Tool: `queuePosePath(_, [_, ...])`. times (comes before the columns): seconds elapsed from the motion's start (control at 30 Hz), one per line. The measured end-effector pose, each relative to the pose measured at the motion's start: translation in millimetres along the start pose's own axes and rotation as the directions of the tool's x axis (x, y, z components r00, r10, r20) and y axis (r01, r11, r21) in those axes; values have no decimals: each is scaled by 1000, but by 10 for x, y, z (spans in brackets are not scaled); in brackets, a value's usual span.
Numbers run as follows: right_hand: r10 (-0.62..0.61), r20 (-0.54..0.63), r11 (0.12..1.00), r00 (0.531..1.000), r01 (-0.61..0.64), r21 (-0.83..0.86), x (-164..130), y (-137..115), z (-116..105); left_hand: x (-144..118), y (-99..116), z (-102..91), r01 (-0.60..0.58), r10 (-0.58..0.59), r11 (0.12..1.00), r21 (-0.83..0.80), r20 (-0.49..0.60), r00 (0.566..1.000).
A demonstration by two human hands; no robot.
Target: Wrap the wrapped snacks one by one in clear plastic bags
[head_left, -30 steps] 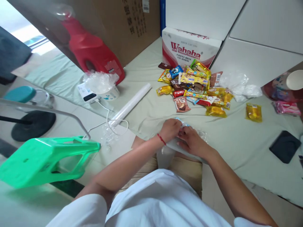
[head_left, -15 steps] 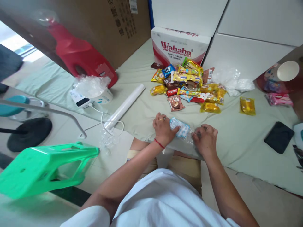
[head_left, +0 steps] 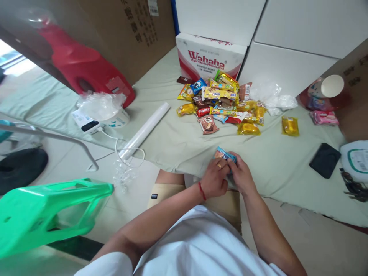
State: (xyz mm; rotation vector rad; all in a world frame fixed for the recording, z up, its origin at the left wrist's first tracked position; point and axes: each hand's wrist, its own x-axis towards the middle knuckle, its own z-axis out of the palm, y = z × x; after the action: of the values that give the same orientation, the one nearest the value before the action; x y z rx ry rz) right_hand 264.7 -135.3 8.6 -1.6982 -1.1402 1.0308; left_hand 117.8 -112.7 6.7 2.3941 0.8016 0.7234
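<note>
A small blue packet with a brownish patch is held between both hands at the front edge of the cloth-covered surface. My left hand, with a ring and a red string bracelet, has its fingers curled against the packet's near side. From the right, my right hand pinches the same packet with thumb and fingers. The fingers hide its lower part. Beyond the hands lies a pile of wrapped snacks, with a brown packet and a yellow-wrapped snack nearest.
Behind the pile stands a Wahaha carton. A white roll, a plastic-topped bowl and a red jug are to the left. Rightward lie a yellow packet and a black wallet-like object. A green stool is at lower left.
Both hands have come together on the packet, which earlier lay flatter between them with clear film at the right hand. It is now tilted and shows a blue, brownish side. The view has shifted slightly.
</note>
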Motion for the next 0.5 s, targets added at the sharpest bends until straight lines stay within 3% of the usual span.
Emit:
queuePosePath(0.1, [1, 17, 1000, 1000, -1, 4, -15, 58, -29, 37, -39, -130, 25, -36, 978, -206, -49, 998])
queuePosePath(0.17, [-30, 12, 1000, 999, 30, -6, 13, 116, -175, 28, -105, -285, 23, -35, 968, -250, -42, 998])
queuePosePath(0.2, [-35, -35, 999, 999, 35, -10, 50, 150, -315, 5, -165, -381, 34, -48, 972, -233, -57, 997])
queuePosePath(0.27, [-27, -238, 999, 971, 32, 16, 184, 218, -755, -74, -351, -596, 102, -120, 984, -144, -125, 985])
queuePosePath(0.33, [7, -506, 992, 862, 57, 109, 424, 270, -1365, -179, -603, -815, 214, -217, 976, -38, -202, 955])
queuePosePath(0.4, [58, -726, 965, 686, 148, 217, 772, 295, -2018, -283, -866, -993, 312, -282, 947, 72, -273, 920])
queuePosePath(0.47, [209, -852, 921, 480, 196, 336, 1186, 291, -2555, -362, -1080, -1086, 419, -358, 893, 163, -308, 882])
queuePosePath(0.5, [231, -864, 917, 447, 197, 347, 1395, 281, -2744, -389, -1156, -1096, 458, -383, 866, 201, -322, 866])
